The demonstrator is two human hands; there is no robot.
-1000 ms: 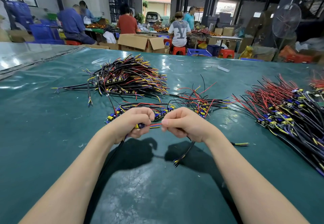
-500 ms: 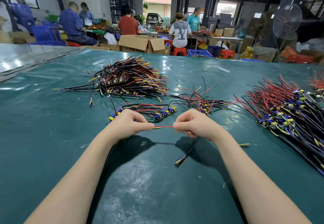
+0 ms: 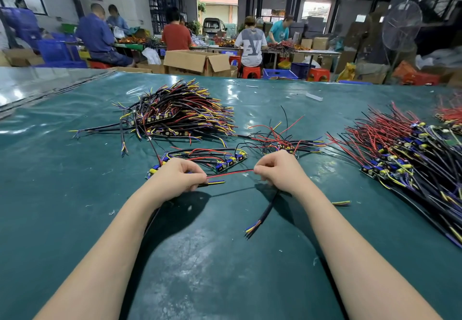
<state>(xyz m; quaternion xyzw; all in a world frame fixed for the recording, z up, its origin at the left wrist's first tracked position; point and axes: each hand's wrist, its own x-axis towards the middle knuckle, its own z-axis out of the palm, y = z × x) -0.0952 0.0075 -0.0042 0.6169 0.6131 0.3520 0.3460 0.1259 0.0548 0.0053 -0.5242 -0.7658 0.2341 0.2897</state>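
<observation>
A shiny dark green table mat (image 3: pixel 75 194) covers the whole table. On the far left of it lies a big messy pile of black, red and yellow wires (image 3: pixel 180 112). Nearer, the left hand (image 3: pixel 178 175) has its fingers curled and pinches the left end of a thin red wire (image 3: pixel 230 172). A short yellow and black wire stub (image 3: pixel 215 182) sticks out to the right from under this hand. Just behind the hand lies a curved row of small circuit boards with blue and yellow parts (image 3: pixel 220 163). The red wire runs tight and straight across the gap, a little above the mat, to the right hand (image 3: pixel 277 169). That hand is curled too and pinches the right end with its thumb and finger. One second ago the two hands were almost touching. Half a second ago only a short bit of red showed. Now the hands are further apart and much more red wire shows between them. A thick black cable with coloured tips (image 3: pixel 265 213) hangs from under the right hand, as it did before, and its tips lie nearer on the mat. To the right lies a tiny striped wire scrap (image 3: pixel 341 203). On the far right sits a wide heap of red and black wires (image 3: pixel 405 154).
</observation>
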